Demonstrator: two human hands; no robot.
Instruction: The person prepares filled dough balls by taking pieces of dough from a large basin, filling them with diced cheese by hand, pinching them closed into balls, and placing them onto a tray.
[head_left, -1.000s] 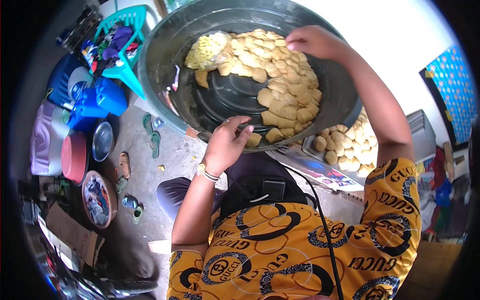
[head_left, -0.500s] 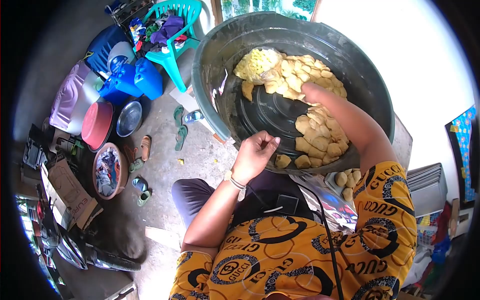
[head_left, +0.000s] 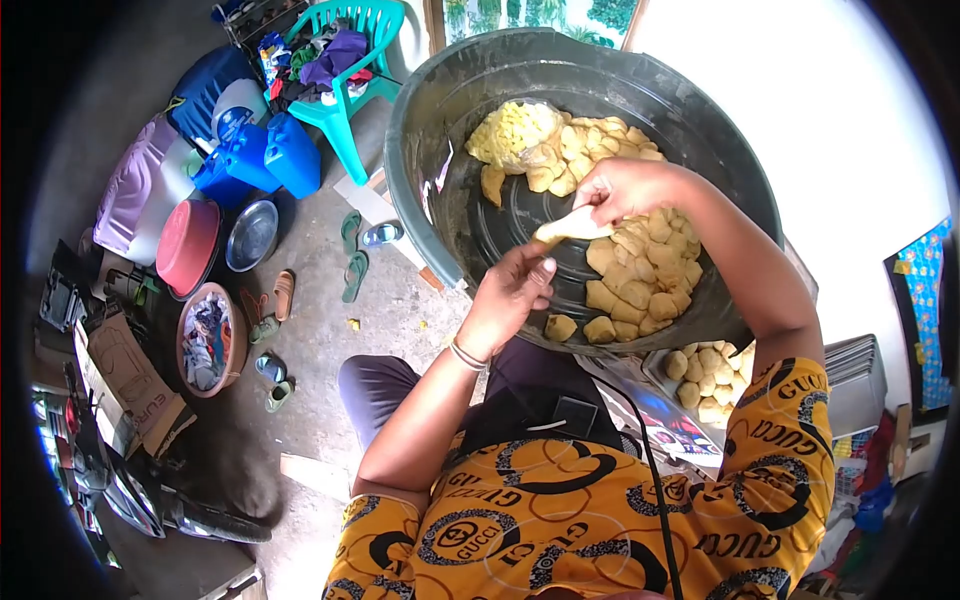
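Observation:
A wide dark basin (head_left: 430, 225) holds many pale dough pieces (head_left: 635, 270) along its right side. My right hand (head_left: 625, 192) pinches one end of a stretched dough piece (head_left: 578, 226) over the basin's middle. My left hand (head_left: 512, 300), at the near rim, has its fingertips at the other end of that piece, fingers pressed together. A clear plastic bag of yellow bits (head_left: 515, 135) lies at the basin's upper left, against the dough. Two dough pieces sit near the front rim.
A tray of round dough balls (head_left: 708, 378) stands right of my lap. At left are a turquoise chair (head_left: 345, 125) with clothes, blue jugs (head_left: 292, 150), a red basin (head_left: 187, 243), a tub of clothes (head_left: 212, 340) and slippers (head_left: 355, 275) on the floor.
My right hand has risen from the dough pile with a piece and come toward my left hand. My left hand has reached the piece, which is now stretched between both hands.

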